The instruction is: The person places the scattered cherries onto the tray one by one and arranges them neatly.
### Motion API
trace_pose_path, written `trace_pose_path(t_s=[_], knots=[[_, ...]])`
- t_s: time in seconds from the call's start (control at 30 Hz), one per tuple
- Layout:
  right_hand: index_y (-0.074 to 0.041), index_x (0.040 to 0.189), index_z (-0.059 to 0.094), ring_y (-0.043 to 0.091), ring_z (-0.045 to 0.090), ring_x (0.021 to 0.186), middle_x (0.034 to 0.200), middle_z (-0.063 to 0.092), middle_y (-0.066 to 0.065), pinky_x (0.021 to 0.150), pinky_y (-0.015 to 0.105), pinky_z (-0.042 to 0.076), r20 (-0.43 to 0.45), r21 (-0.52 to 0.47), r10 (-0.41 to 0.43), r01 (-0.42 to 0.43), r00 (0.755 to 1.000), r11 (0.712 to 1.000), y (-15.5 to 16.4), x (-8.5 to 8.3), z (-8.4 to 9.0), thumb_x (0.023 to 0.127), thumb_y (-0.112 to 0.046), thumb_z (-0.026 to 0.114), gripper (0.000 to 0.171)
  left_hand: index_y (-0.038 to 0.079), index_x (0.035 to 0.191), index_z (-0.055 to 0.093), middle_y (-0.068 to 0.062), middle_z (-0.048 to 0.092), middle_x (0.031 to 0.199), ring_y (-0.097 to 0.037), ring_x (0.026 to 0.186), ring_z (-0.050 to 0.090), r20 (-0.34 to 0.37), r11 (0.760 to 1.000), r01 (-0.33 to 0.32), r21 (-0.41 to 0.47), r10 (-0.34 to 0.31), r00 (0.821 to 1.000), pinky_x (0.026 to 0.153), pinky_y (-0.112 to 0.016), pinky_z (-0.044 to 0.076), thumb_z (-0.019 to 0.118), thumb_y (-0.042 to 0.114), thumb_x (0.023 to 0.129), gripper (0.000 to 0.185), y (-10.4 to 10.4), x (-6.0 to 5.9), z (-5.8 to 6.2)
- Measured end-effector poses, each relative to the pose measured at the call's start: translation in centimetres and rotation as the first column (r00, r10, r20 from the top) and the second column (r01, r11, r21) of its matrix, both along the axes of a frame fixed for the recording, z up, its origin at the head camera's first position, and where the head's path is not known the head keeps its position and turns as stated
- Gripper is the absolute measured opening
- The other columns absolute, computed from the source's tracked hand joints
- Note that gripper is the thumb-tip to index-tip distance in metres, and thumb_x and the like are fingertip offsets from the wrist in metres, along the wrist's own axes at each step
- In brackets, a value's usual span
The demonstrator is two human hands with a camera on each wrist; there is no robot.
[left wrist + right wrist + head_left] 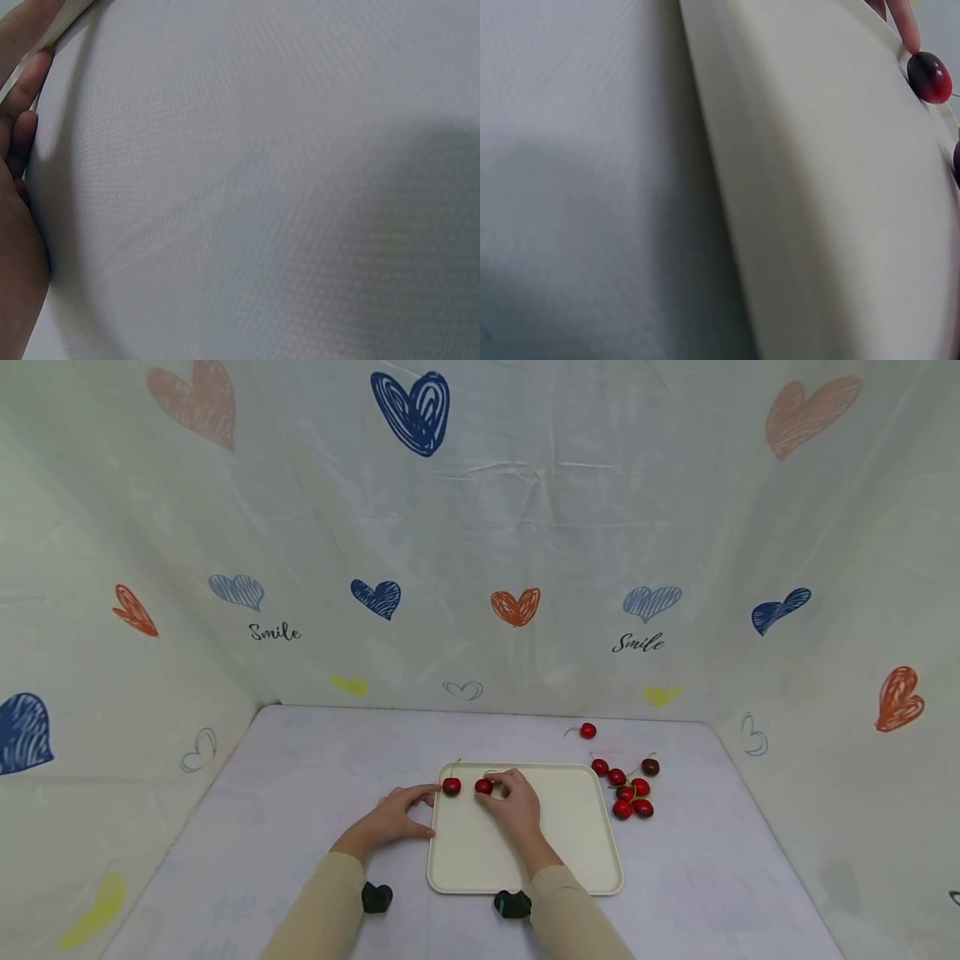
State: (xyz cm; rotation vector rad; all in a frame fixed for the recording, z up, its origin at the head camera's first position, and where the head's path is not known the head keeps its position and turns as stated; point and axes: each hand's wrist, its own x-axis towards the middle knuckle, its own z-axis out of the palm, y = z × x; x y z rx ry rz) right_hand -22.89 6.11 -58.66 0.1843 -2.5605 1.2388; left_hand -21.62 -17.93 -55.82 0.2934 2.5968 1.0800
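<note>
A cream rectangular tray (577,843) lies on the table. Near its far left corner sits a red cherry (451,787) with its stem pointing away. My left hand (393,817) rests at the tray's left edge, thumb and fingers spread. In the right wrist view, its fingertip meets that cherry (930,77) by the rim. Over the tray, just right of the first fruit, my right hand (519,810) pinches a second cherry (483,786) between thumb and fingers. Only a sliver of this second one enters the right wrist view.
Several loose cherries (625,793) cluster beyond the tray's right side, one of them a darker cherry (650,767). Another cherry (588,731) lies near the table's back edge. Heart-printed white cloth (450,535) hangs behind and at both sides.
</note>
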Motion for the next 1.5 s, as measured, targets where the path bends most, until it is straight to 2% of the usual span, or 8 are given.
trace_pose_path(t_s=[0.57,1.17,1.23,1.33,1.5], knots=[[-0.016,0.102,0.076,0.006,0.047,0.069,0.083,0.055,-0.01,0.062,0.024,0.04,0.032,0.04,-0.019,0.017,0.999,0.999,-0.3,-0.1,-0.1,0.073,-0.03,0.087,0.034,0.02,0.138,0.055,0.013,0.055,0.105,-0.022,0.114,0.045,-0.001,1.0,-0.001,-0.007,0.001,1.0,0.101,-0.058,0.031,0.088,0.024,0.071,0.074,0.0,0.1,0.0],[-0.015,0.099,0.076,0.007,0.047,0.069,0.082,0.056,-0.008,0.063,0.026,0.042,-0.012,-0.015,-0.004,0.004,1.0,1.0,-0.2,0.0,0.2,0.07,-0.025,0.088,0.033,0.021,0.137,0.055,0.015,0.055,0.105,-0.021,0.114,0.044,-0.016,1.0,0.021,-0.007,-0.022,1.0,0.102,-0.059,0.029,0.088,0.024,0.071,0.074,0.0,0.0,0.2],[-0.015,0.099,0.076,0.007,0.048,0.07,0.083,0.057,-0.008,0.064,0.026,0.042,-0.008,-0.03,-0.001,0.0,1.0,1.0,-0.2,0.0,0.3,0.071,-0.025,0.088,0.033,0.021,0.137,0.055,0.015,0.055,0.104,-0.021,0.113,0.045,-0.024,1.0,0.028,-0.002,-0.028,0.999,0.102,-0.059,0.027,0.088,0.024,0.071,0.074,-0.1,0.0,0.2],[-0.013,0.1,0.076,0.008,0.049,0.072,0.085,0.058,-0.006,0.066,0.025,0.043,0.015,-0.109,0.014,-0.012,1.0,0.994,0.1,0.1,0.4,0.071,-0.022,0.088,0.032,0.02,0.137,0.055,0.015,0.055,0.104,-0.021,0.113,0.045,-0.025,0.999,0.033,0.003,-0.033,0.999,0.104,-0.06,0.025,0.088,0.024,0.071,0.073,-0.2,0.0,0.1],[-0.007,0.1,0.076,0.014,0.053,0.074,0.086,0.061,0.002,0.067,0.025,0.046,0.045,-0.28,0.043,-0.028,0.998,0.96,1.0,0.7,1.1,0.071,-0.013,0.088,0.031,0.019,0.137,0.056,0.014,0.055,0.104,-0.022,0.113,0.045,-0.02,0.999,0.032,0.014,-0.032,0.999,0.104,-0.06,0.026,0.088,0.023,0.071,0.074,-0.3,0.0,0.0]])
